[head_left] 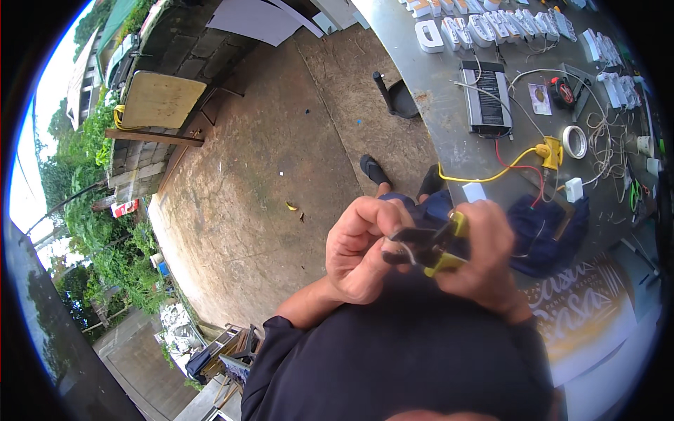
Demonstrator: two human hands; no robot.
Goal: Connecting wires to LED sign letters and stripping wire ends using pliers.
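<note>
In front of my chest, my right hand grips a cutting tool with yellow handles and dark jaws, probably wire cutters. The jaws stand apart and point toward my left hand. Thumb and fingertips of that hand are pinched together at the jaw tips; what they hold is too small to make out. A thin, pale, curved piece shows between the jaws, but whether it is a wire or part of the tool I cannot tell. A dark blue cloth lies on the metal table beyond my right hand.
On the metal table to the right lie white block letters, a grey power supply, a tape measure, a tape roll, a yellow connector and tangled wires. A black dustpan sits on the concrete floor.
</note>
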